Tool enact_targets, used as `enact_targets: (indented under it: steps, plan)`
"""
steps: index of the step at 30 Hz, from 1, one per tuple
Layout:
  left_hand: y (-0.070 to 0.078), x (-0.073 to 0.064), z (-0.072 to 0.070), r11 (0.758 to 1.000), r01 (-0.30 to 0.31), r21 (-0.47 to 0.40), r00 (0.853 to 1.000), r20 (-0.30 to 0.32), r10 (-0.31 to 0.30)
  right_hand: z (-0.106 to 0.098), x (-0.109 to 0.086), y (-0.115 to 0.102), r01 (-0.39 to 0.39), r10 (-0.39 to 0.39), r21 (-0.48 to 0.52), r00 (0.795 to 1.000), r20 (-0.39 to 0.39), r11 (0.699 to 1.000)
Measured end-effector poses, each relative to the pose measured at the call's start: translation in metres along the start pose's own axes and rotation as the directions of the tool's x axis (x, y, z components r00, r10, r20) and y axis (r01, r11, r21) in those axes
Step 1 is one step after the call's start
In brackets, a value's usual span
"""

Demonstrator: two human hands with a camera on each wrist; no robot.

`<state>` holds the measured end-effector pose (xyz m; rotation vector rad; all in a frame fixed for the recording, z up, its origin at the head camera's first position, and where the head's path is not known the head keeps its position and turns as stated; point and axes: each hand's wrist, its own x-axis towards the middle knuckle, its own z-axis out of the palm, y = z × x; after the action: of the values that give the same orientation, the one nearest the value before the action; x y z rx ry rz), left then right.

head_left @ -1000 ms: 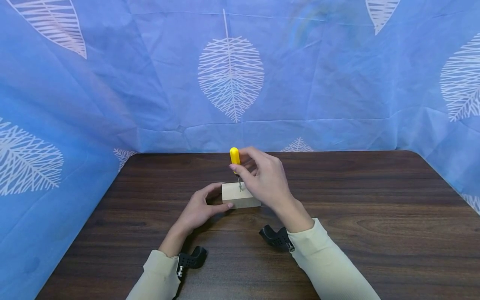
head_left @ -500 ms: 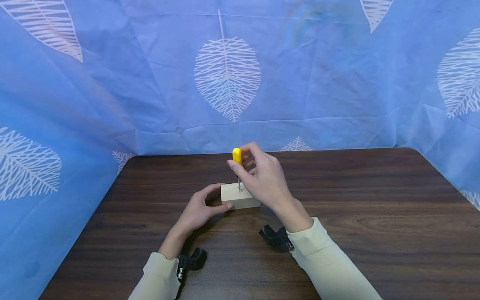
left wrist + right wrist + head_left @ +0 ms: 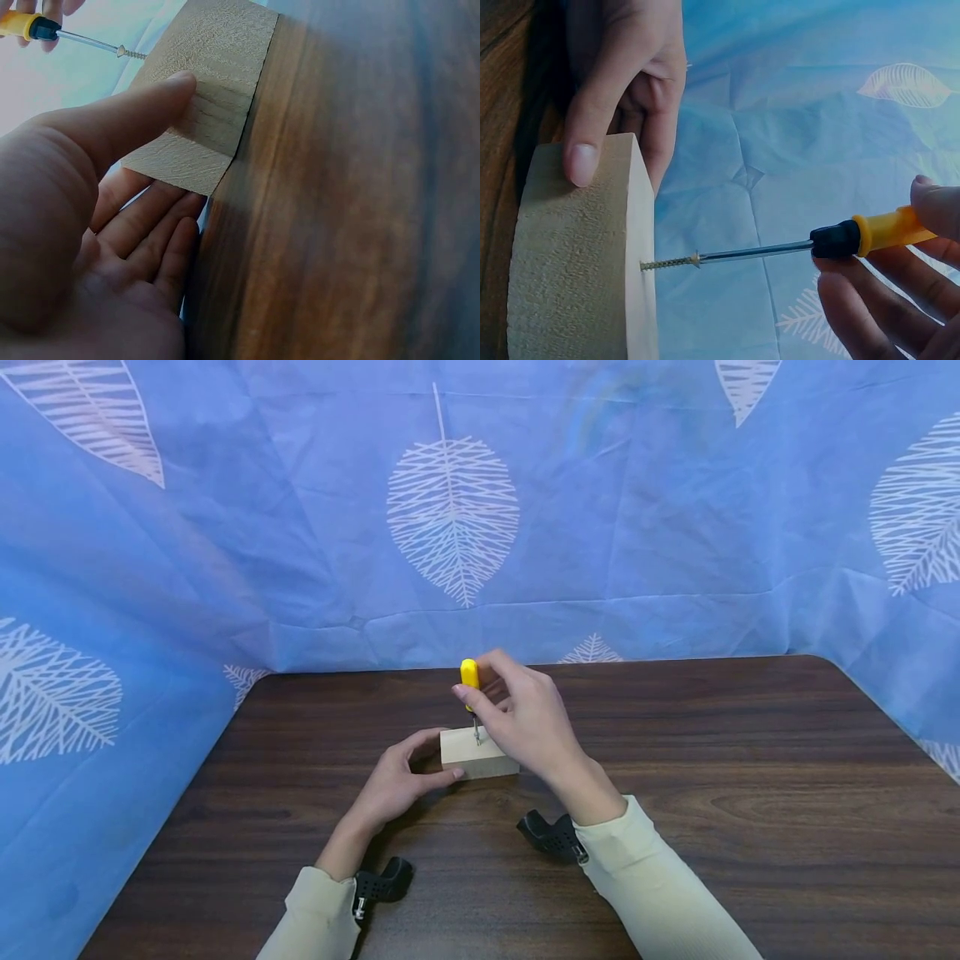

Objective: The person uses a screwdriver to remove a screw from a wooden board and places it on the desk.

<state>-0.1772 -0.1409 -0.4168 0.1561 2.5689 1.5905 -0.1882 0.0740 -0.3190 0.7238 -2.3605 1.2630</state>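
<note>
Clock directions here run from the block, as the head view shows it. A dark brown table (image 3: 750, 793) with streaky wood grain spreads out all around, its far edge nearly straight and its far corners rounded at 10 and 2 o'clock. Beyond that edge hangs a blue cloth (image 3: 322, 527), creased and wrinkled, which also runs down both sides. White leaves are printed on it; the large whole leaf (image 3: 453, 522) is at 12 o'clock, with others cut off by the frame at 9, 10, 1 and 2.

The pale wooden block (image 3: 480, 766) lies on the tabletop, short of the far edge. A screw (image 3: 667, 263) stands in its upper face, some thread showing above the wood. The yellow screwdriver (image 3: 470, 675) rises toward 12 o'clock, its tip at the screw's head.

The left hand (image 3: 397, 779), near 9 o'clock, is partly open around the block's end, thumb pressed on the near face, fingers on the far side. The right hand (image 3: 531, 720), at 2 o'clock, pinches the handle between bent fingers and thumb.

Cream sleeves (image 3: 663, 885) reach in from 4 and 8 o'clock, with black brackets (image 3: 551, 837) at the wrists.
</note>
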Motion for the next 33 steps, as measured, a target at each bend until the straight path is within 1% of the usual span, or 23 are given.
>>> enact_targets:
  steps: [4, 13, 16, 23, 29, 33]
  plan:
    - [0.0004, -0.0003, -0.0002, 1.000, 0.003, 0.002, 1.000, 0.000, -0.003, -0.0003, 0.0002, -0.0011, -0.013, 0.013, -0.013, 1.000, -0.005, 1.000]
    - [0.0015, 0.0008, -0.0001, 1.000, -0.017, 0.012, 1.000, 0.001, 0.017, -0.0007, 0.0005, -0.0009, 0.001, -0.001, 0.001, 1.000, -0.009, 1.000]
    - [0.0008, 0.0007, -0.0002, 1.000, -0.008, 0.007, 1.000, 0.001, 0.008, 0.0001, 0.0006, -0.0004, 0.004, -0.004, 0.003, 1.000, -0.011, 1.000]
    - [-0.0003, 0.0001, -0.0006, 1.000, -0.013, -0.003, 1.000, 0.001, 0.013, -0.0005, 0.0012, -0.0002, 0.014, -0.014, -0.017, 1.000, -0.006, 1.000]
    - [-0.0005, -0.0004, -0.0005, 1.000, -0.014, -0.003, 1.000, 0.002, 0.014, -0.0005, 0.0008, -0.0010, -0.016, 0.016, -0.003, 1.000, 0.015, 1.000]
    - [0.0004, -0.0004, 0.0000, 1.000, -0.012, -0.002, 1.000, 0.001, 0.012, -0.0004, -0.0005, -0.0009, -0.051, 0.051, 0.005, 0.999, 0.008, 0.999]
